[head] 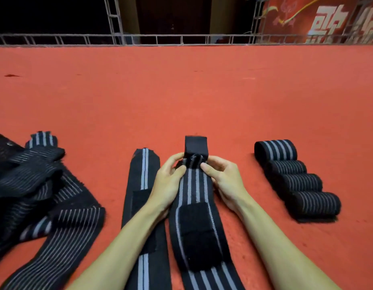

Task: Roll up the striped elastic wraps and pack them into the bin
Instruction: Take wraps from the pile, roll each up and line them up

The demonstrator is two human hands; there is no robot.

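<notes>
Red carpet (181, 91) runs wide ahead to a metal truss rail (181, 39) along its far edge. Both forearms reach forward side by side. The left hand (168, 181) and right hand (225, 181) pinch with curled fingers and thumbs the far end of a striped wrap (195, 185) lying lengthwise between them, its black tip standing up. A fuzzy black fastener patch (199, 233) sits on its ribbed band. A second flat wrap (143, 178) lies just left of it. Four rolled wraps (296, 181) line up at right, apart from the hands; a tangled heap (35, 181) lies at left
</notes>
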